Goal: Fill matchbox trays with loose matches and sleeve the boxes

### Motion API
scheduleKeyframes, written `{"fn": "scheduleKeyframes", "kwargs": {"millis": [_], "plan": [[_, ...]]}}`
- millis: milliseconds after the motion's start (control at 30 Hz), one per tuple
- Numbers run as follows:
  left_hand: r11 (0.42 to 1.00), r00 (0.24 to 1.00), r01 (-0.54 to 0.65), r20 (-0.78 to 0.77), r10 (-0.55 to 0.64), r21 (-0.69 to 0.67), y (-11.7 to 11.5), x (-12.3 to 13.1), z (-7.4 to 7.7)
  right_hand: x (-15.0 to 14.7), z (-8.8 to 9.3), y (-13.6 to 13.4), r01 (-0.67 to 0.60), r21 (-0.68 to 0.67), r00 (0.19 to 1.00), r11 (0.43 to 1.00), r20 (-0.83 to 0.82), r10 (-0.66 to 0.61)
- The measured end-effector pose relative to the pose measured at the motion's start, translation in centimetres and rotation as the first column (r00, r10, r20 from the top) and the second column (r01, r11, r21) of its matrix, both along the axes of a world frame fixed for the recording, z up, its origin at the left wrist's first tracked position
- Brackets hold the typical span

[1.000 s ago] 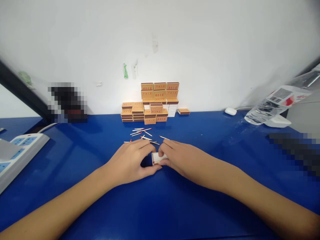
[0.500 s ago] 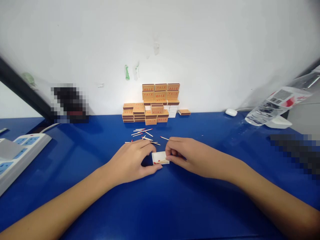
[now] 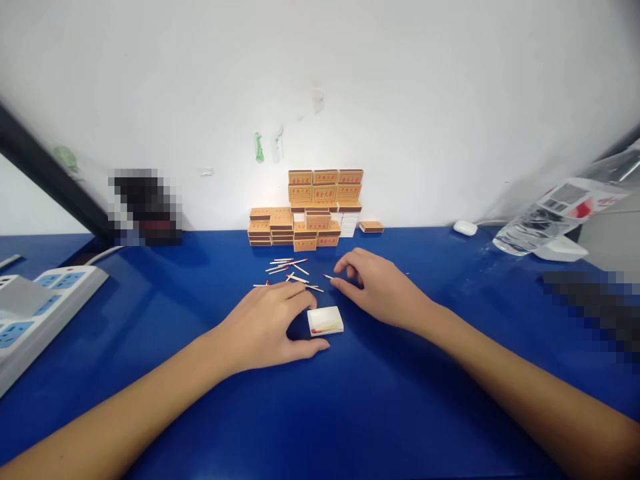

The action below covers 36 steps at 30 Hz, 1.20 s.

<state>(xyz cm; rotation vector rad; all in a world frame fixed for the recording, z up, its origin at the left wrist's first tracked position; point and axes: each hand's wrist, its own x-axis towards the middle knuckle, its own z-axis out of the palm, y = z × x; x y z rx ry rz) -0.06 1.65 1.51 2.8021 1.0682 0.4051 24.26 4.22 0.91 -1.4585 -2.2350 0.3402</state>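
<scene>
A small white matchbox tray (image 3: 327, 313) lies on the blue table, with a few red-tipped matches (image 3: 326, 329) along its near side. My left hand (image 3: 273, 327) curves around the tray's left end; its thumb and index finger are spread, and the thumb lies apart from the near edge. Farther back and to the right, my right hand (image 3: 373, 283) hovers with thumb and index finger parted. A single match (image 3: 328, 277) lies right at its fingertips. Several loose matches (image 3: 293, 267) are scattered beyond my left hand, some partly hidden by it.
Stacked orange matchboxes (image 3: 325, 193) stand against the wall, and one matchbox (image 3: 372, 227) lies to their right. A power strip (image 3: 55, 300) is at the left. On the right are a white earphone case (image 3: 465, 228) and a tilted plastic bottle (image 3: 533, 217).
My right hand has left the tray and moved back to the lone match, its fingers opening. My left thumb has come away from the tray's near edge. The view has shifted slightly.
</scene>
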Motion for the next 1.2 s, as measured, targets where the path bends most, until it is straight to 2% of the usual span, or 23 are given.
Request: {"fn": "scheduleKeyframes", "kwargs": {"millis": [133, 233, 333, 400, 467, 600, 767, 933, 1067, 1200], "plan": [[0.999, 1.0, -0.006, -0.013, 0.005, -0.035, 0.2, -0.3, 0.6, 0.5, -0.4, 1.1, -0.013, -0.055, 0.999, 0.998, 0.048, 0.016], [0.998, 1.0, -0.003, 0.001, 0.003, -0.064, 0.4, -0.4, 0.8, 0.5, 0.7, -0.3, -0.107, -0.086, 0.994, 0.991, -0.025, 0.105], [0.996, 1.0, 0.008, 0.004, -0.008, -0.085, 0.5, -0.4, 0.8, -0.1, 1.9, -2.6, -0.263, -0.185, 0.965, 0.947, -0.055, 0.257], [0.997, 1.0, 0.01, 0.007, -0.009, -0.081, 0.5, -0.4, 0.8, -0.6, 2.4, -3.4, -0.312, -0.215, 0.95, 0.925, -0.042, 0.31], [0.998, 1.0, 0.017, 0.004, -0.016, -0.066, 0.4, -0.5, 0.8, -1.1, 2.4, -3.1, -0.295, -0.171, 0.956, 0.94, -0.041, 0.292], [0.997, 0.998, 0.057, -0.02, -0.059, -0.052, -0.1, -0.3, 0.6, -1.8, 1.8, 0.0, -0.207, -0.043, 0.978, 0.977, -0.036, 0.206], [0.994, 0.996, 0.089, -0.021, -0.091, -0.07, -0.7, 0.0, 0.4, -2.8, 1.0, 2.4, -0.261, -0.124, 0.955, 0.957, 0.11, 0.275], [0.997, 1.0, 0.013, -0.021, -0.015, -0.07, 0.1, -0.6, 0.4, -1.7, 1.7, 1.7, -0.262, -0.164, 0.937, 0.951, 0.194, 0.291], [0.994, 0.996, -0.084, -0.015, 0.083, -0.07, 0.8, -1.0, 0.4, 0.0, 3.1, 0.2, -0.272, -0.216, 0.943, 0.938, 0.134, 0.305], [0.993, 0.996, -0.091, -0.015, 0.091, -0.073, 0.8, -0.9, 0.5, -0.5, 3.9, -1.8, -0.293, -0.234, 0.92, 0.927, 0.195, 0.34]]}}
